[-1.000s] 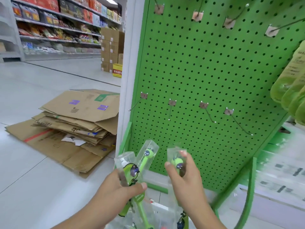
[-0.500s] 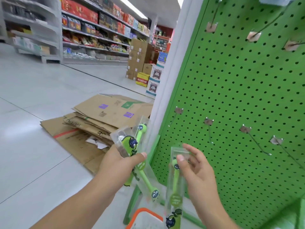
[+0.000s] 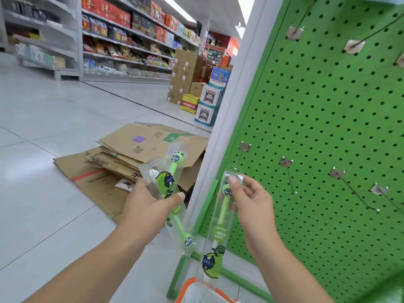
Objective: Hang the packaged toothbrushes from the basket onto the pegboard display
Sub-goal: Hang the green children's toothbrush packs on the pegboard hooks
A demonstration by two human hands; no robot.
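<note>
My left hand point(image 3: 150, 200) grips a small bunch of clear-packed green toothbrushes point(image 3: 168, 184), their tops tilted up to the right. My right hand point(image 3: 251, 200) pinches the top of a single packaged toothbrush point(image 3: 218, 235), which hangs straight down. This pack's top sits just below and left of the leftmost bare hook point(image 3: 240, 156) in the lower row on the green pegboard point(image 3: 328, 106). More bare hooks point(image 3: 290, 178) run to the right. The orange rim of the basket point(image 3: 188, 285) shows at the bottom edge, under the hanging pack.
A pile of flattened cardboard boxes point(image 3: 131, 158) lies on the tiled floor left of the white display post point(image 3: 218, 127). Stacked cartons point(image 3: 185, 84) and stocked shelves point(image 3: 122, 36) fill the aisle behind. An upper row of hooks point(image 3: 354, 45) juts from the pegboard.
My right hand has lifted the single pack higher, toward the leftmost lower hook. The view has swung left and up; my left hand keeps its bunch about where it was.
</note>
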